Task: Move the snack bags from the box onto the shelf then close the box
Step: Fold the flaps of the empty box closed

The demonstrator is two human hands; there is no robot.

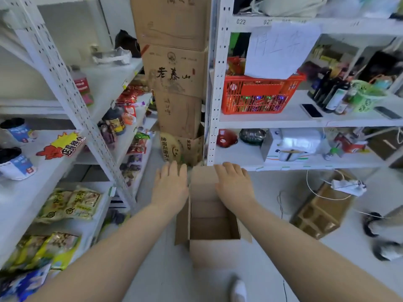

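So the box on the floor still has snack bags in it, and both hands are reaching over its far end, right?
Not quite. The head view shows the box is empty, only bare cardboard inside. The rest holds: it sits on the floor, and the left hand and right hand reach over its far end.

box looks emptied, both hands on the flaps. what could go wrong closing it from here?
1. The left hand and right hand lie flat on the far flaps of the box; folded in the wrong order, the near and side flaps may spring open again.
2. The box sits loose on the floor and could slide toward the stacked cartons when pressed.
3. A white cable trails nearby, a snag risk when stepping.
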